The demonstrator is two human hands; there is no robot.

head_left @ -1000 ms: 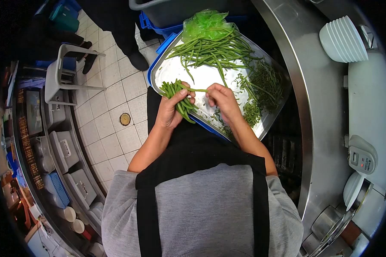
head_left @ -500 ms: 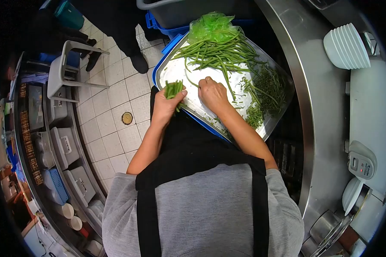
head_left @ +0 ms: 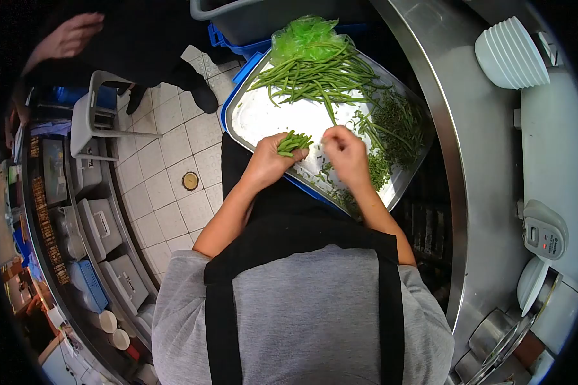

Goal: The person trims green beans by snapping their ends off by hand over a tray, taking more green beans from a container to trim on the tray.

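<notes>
From the head camera, your left hand [head_left: 268,160] wrapped around a bunch of green beans [head_left: 294,144] at the near edge of the metal tray [head_left: 253,119], thumb pressed across the pods, their ends poking out toward your right. Your right hand [head_left: 349,157] hovered just beside it, fingers curled in toward the thumb; with the fingertips blurred, you could not tell whether they pinched anything. Beyond, loose beans [head_left: 311,78] lay tangled against a green plastic bag [head_left: 305,42], while small green scraps [head_left: 399,120] were heaped on the tray's right side. The bunch looked light and fairly stiff, each pod likely to flex slightly before snapping, the smooth skins perhaps slippery. Its surest hold appeared to be around the middle, snug enough to stop pods sliding yet gentle enough not to bruise them; a single bean seemed best pinched near one end.
</notes>
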